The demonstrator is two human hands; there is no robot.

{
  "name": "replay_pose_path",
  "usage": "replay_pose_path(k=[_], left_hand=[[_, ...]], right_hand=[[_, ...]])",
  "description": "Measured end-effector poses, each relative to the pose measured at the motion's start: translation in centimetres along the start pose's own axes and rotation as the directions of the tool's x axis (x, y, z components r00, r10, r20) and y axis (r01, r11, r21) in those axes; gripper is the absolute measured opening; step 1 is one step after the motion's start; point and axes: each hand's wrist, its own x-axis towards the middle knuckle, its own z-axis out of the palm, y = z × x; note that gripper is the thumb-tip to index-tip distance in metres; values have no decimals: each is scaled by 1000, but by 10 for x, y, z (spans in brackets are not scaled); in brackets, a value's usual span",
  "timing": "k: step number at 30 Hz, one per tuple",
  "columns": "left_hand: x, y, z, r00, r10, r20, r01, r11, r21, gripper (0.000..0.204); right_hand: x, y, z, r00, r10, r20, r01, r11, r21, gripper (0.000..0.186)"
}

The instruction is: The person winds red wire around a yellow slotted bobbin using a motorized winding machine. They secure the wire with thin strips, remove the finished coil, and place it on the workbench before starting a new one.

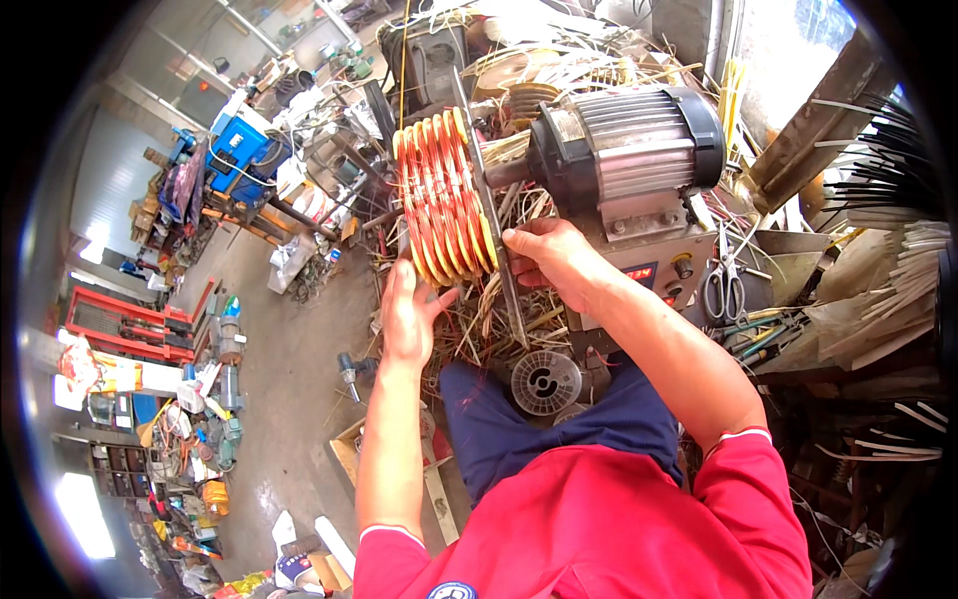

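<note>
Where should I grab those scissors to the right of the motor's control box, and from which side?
Probably by the looped handles of the scissors, with the right hand coming from your body's side: the loops face you, while the blades point away, beside the control box.

Head view, single, wide fisheye: the left camera of a head-worn pair is looking down and forward over the red shirt (619,509), facing the wire-wound former (444,195) and motor (644,145) closely, catching the workshop floor (284,389) farther off leftward.
</note>
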Motion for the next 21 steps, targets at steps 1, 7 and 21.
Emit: replay_pose_path(k=[1, 7, 21], left_hand=[[10, 5, 9, 999, -13, 42, 17, 996, -90, 67], [27, 9, 38, 997, -47, 55, 56, 984, -169, 63], [25, 10, 33, 995, -99, 8, 99, 992, -74, 62]], right_hand=[[0, -2, 2, 1000, -1, 10, 1, 1000, -28, 25], [13, 16, -10, 959, -283, 22, 280, 929, -242, 21], [3, -13, -23, 539, -646, 540, 652, -85, -753, 17]])
